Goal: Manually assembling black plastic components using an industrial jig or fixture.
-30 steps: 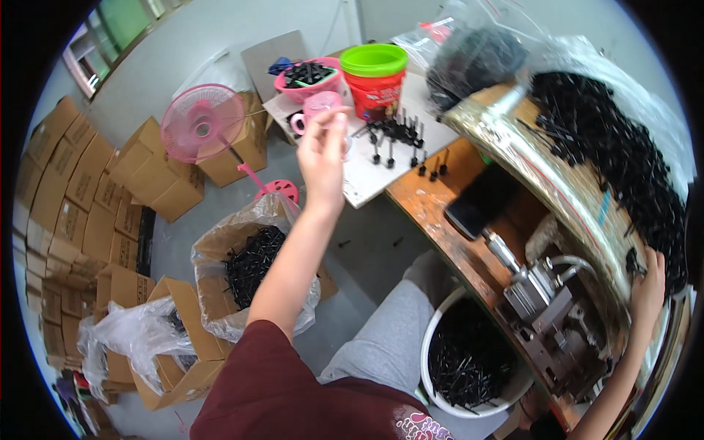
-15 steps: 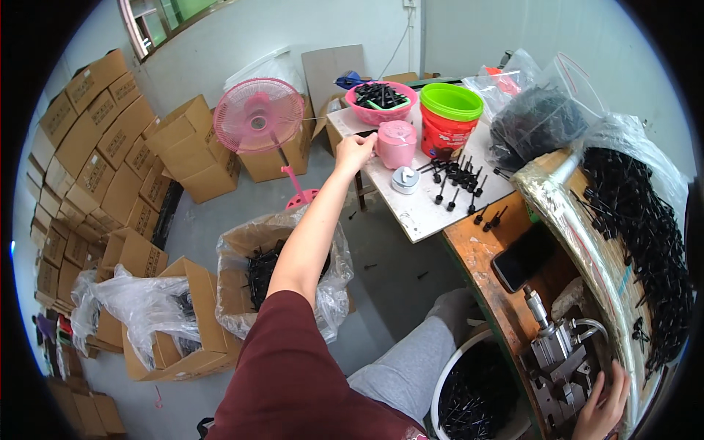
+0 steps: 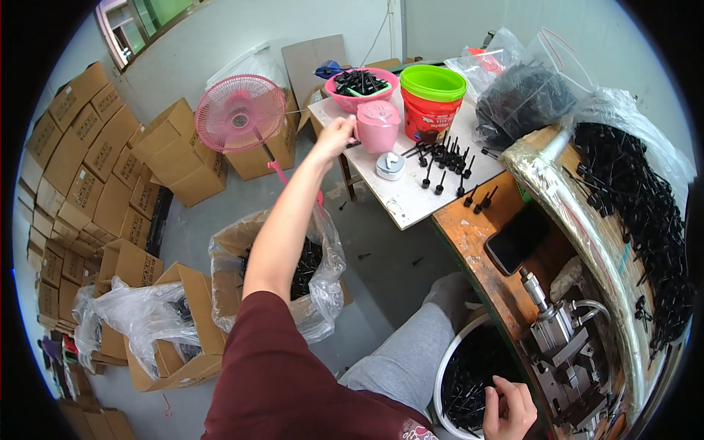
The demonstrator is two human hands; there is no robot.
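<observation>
My left hand (image 3: 336, 139) reaches far forward with its fingers closed round the handle of a pink lidded mug (image 3: 378, 130) at the white table's near-left side. Whether the mug touches the tabletop, I cannot tell. Just in front of it stands a small round white-and-grey container (image 3: 390, 166). My right hand (image 3: 510, 411) is at the lower right, over the rim of a white bucket (image 3: 442, 381) filled with black pin-like parts (image 3: 469, 385). Its fingers are loosely bent, the thumb stands apart, and nothing shows between them.
Right of the bucket, a metal clamping fixture (image 3: 554, 330) sits on a wooden bench (image 3: 469, 249) beside a dark phone (image 3: 517, 238). Black headed pins (image 3: 444, 158) stand near a red-and-green bucket (image 3: 431, 106). A pink fan (image 3: 240, 117) and cartons (image 3: 183, 154) occupy the left.
My right hand has left the metal fixture and moved left to the white bucket. My left hand keeps its hold on the mug. The whole view has shifted slightly.
</observation>
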